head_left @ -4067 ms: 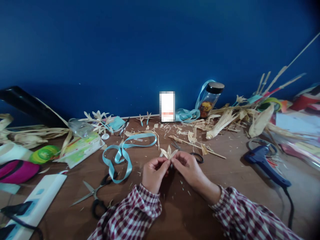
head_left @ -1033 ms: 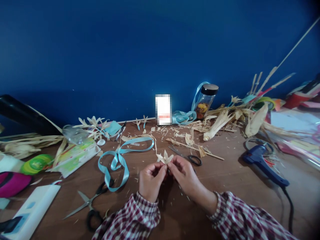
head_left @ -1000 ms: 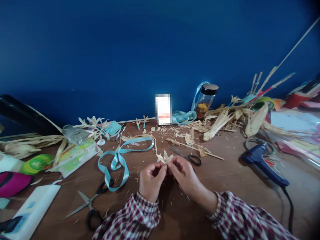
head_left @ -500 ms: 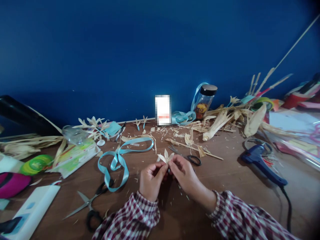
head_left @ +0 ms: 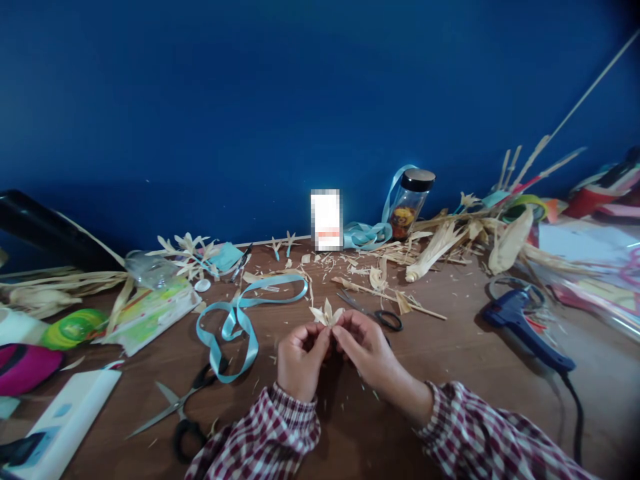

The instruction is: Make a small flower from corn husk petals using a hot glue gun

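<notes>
Pale flower [head_left: 327, 313], pointed petals spread upward, held at fingertips above brown table [head_left: 440, 373]. Left hand [head_left: 301, 360]: thumb and forefinger closed in pinch at flower base; remaining fingers curled, partly hidden. Right hand [head_left: 369, 350]: thumb and forefinger likewise closed at base, opposite left; other fingers bent inward, tips not visible. Blue ribbon [head_left: 235, 313], looped, lying beyond left hand. Open scissors [head_left: 179, 404], black handles, near left sleeve [head_left: 273, 430]. Second scissors [head_left: 377, 315], just beyond right hand, partly hidden.
</notes>
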Demonstrator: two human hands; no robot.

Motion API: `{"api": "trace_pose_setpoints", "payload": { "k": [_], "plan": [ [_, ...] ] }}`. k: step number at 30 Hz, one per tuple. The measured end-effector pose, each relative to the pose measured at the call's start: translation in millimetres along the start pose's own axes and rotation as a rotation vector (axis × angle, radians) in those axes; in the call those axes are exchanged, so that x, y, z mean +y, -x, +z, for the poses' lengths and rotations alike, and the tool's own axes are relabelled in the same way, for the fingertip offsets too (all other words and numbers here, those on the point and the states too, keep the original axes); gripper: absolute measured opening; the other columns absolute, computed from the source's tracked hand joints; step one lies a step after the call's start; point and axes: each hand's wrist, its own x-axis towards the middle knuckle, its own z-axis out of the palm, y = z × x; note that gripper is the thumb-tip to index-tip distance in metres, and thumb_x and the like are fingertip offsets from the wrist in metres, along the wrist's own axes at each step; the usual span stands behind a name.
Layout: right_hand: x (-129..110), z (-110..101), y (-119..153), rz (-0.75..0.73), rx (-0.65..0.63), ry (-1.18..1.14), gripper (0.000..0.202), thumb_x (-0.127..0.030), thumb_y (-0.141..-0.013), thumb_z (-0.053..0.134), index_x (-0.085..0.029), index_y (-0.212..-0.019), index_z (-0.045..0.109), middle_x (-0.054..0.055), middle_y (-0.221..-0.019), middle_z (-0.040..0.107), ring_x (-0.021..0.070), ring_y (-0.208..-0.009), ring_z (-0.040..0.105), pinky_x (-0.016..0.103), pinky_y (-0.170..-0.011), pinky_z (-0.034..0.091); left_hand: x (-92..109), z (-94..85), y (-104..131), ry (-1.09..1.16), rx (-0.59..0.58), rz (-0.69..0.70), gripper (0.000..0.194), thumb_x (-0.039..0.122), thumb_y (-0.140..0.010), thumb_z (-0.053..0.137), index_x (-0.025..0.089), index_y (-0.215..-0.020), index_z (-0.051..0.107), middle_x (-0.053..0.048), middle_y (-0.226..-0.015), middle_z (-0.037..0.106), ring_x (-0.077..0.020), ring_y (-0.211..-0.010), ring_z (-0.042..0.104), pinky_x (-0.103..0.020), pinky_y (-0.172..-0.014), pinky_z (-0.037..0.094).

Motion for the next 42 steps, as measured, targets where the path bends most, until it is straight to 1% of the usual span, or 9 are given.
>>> {"api": "trace_pose_setpoints", "payload": {
  "k": [4,9,15,20,23,26,30,38,42],
  "plan": [
    [-2,-1,2,-0.071,0.079,0.120,0.012,-0.028,-0.082,0.054,-0.019,-0.077,0.049,-0.003,-0.065,0.050,0.0103,-0.057,0.047,0.021,-0.052,0.039,-3,-0.6,-1,-0.007,0.056,0.007,0.022,0.034,-0.065,0.070,0.013,-0.070,0.067,0.000,-0.053,0.063,-0.0124,-0.048,0.055,-0.021,-0.048,0.045],
    [-4,-2,4,-0.112,0.052,0.205,0.010,-0.028,-0.082,0.053,-0.018,-0.079,0.056,0.000,-0.072,0.058,0.0126,-0.063,0.053,0.022,-0.056,0.041,-5,-1.5,-1,-0.009,0.038,0.003,0.022,0.035,-0.064,0.071,0.013,-0.070,0.068,-0.001,-0.054,0.064,-0.0144,-0.050,0.058,-0.024,-0.050,0.048],
    [0,-7,-2,-0.106,0.120,0.182,0.012,-0.029,-0.083,0.052,-0.018,-0.078,0.052,-0.002,-0.066,0.051,0.0109,-0.058,0.048,0.021,-0.053,0.039,0,-3.4,-2,0.027,0.082,-0.009,0.024,0.037,-0.068,0.068,0.014,-0.072,0.064,0.002,-0.052,0.059,-0.0104,-0.047,0.054,-0.019,-0.046,0.046],
    [-3,-17,-6,-0.122,0.207,0.185,0.015,-0.033,-0.083,0.052,-0.019,-0.081,0.052,-0.002,-0.065,0.050,0.0106,-0.056,0.046,0.021,-0.051,0.038,-4,-4.5,-8,0.099,0.109,-0.033,0.028,0.041,-0.073,0.063,0.014,-0.069,0.060,0.006,-0.047,0.051,-0.0060,-0.039,0.044,-0.015,-0.037,0.036],
    [-6,-19,-7,-0.114,0.246,0.194,0.017,-0.036,-0.083,0.052,-0.019,-0.083,0.053,-0.002,-0.065,0.051,0.0113,-0.055,0.047,0.022,-0.051,0.039,-2,-2.7,-6,0.135,0.090,-0.040,0.028,0.042,-0.072,0.063,0.014,-0.072,0.060,0.002,-0.057,0.060,-0.0074,-0.043,0.050,-0.017,-0.039,0.040],
    [-9,-18,-5,-0.117,0.186,0.166,0.019,-0.036,-0.082,0.055,-0.018,-0.089,0.056,0.001,-0.074,0.058,0.0134,-0.064,0.053,0.024,-0.057,0.043,1,-0.6,-2,0.202,0.034,-0.084,0.027,0.040,-0.069,0.066,0.014,-0.076,0.060,-0.001,-0.068,0.066,-0.0105,-0.052,0.058,-0.020,-0.046,0.048],
    [-13,-14,-1,-0.119,0.088,0.119,0.020,-0.034,-0.081,0.057,-0.017,-0.091,0.058,0.003,-0.080,0.062,0.0148,-0.072,0.057,0.025,-0.064,0.045,1,1.9,1,0.253,-0.053,-0.127,0.025,0.036,-0.068,0.069,0.013,-0.074,0.062,-0.001,-0.067,0.067,-0.0111,-0.054,0.060,-0.022,-0.052,0.051],
    [-11,-13,-3,-0.108,0.094,0.148,0.018,-0.033,-0.082,0.054,-0.016,-0.077,0.057,-0.001,-0.067,0.056,0.0114,-0.060,0.051,0.022,-0.057,0.041,-3,5.9,2,0.303,-0.099,-0.191,0.028,0.034,-0.060,0.075,0.013,-0.073,0.063,0.000,-0.063,0.066,-0.0138,-0.056,0.063,-0.024,-0.055,0.053],
    [-9,-12,-3,-0.110,0.090,0.152,0.018,-0.032,-0.082,0.053,-0.016,-0.074,0.056,-0.001,-0.066,0.055,0.0111,-0.060,0.050,0.022,-0.057,0.040,-2,6.7,2,0.235,-0.120,-0.174,0.030,0.036,-0.058,0.076,0.012,-0.072,0.066,-0.001,-0.059,0.066,-0.0135,-0.053,0.061,-0.023,-0.051,0.051]
  ]
}}
